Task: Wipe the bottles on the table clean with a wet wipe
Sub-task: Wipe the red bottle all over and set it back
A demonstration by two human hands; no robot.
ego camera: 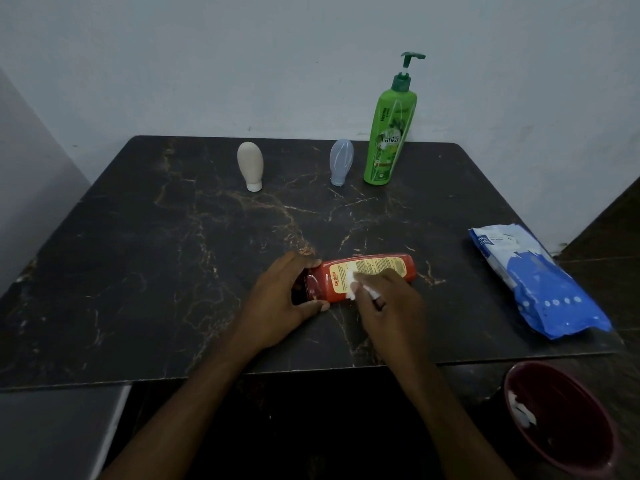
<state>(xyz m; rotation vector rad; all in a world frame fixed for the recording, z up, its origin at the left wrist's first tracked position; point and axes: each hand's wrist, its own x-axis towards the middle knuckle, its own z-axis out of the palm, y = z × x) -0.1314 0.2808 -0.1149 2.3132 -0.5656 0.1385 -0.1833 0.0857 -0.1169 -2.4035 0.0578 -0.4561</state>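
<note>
Head view. Low in the middle of the frame, a red bottle flat on its side on the dark worktop. Long way running left to right across the frame, cap end to the left, bottom end to the right.

Round the cap end, the left hand, fingers over the top and thumb underneath, holding it in place. On the yellow label, the right hand, bunched up on a small white wet wipe and pressing it down near the middle of the bottle. Both hands touching the bottle. Bottom end just to the upper right of the wipe, so closer to the right hand.

Probably best to rub along the long way toward that right end, then roll the bottle to reach the back. Could slide away if the holding hand lets go.

Far up the worktop, three more bottles standing: a beige bottle, a see-through bluish bottle and, just beside it, a tall green pump bottle. All well apart from both hands.

At the right edge, a blue pack of wipes lying flat. In the lower right corner, off the worktop, a dark red bin with white wipes inside.
</note>
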